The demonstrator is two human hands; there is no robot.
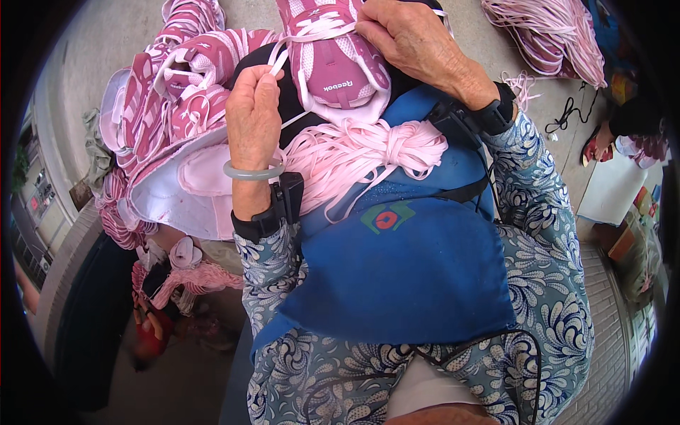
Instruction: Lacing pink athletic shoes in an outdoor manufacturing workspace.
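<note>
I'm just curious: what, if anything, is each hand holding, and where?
Left hand: a shoelace, by the stretch beside the shoe. Right hand: at the shoe's laced part, hold unclear.

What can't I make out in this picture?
In the head view:
- Pink shoe upper: far end cut off by the upper edge.
- Right hand: some fingertips hidden behind the hand itself.
- Person in red, lower left: blurred and in shadow.

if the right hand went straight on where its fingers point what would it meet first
Most likely the pale lace across the shoe, directly ahead of the right hand; whether they already touch is hard to tell.
</note>
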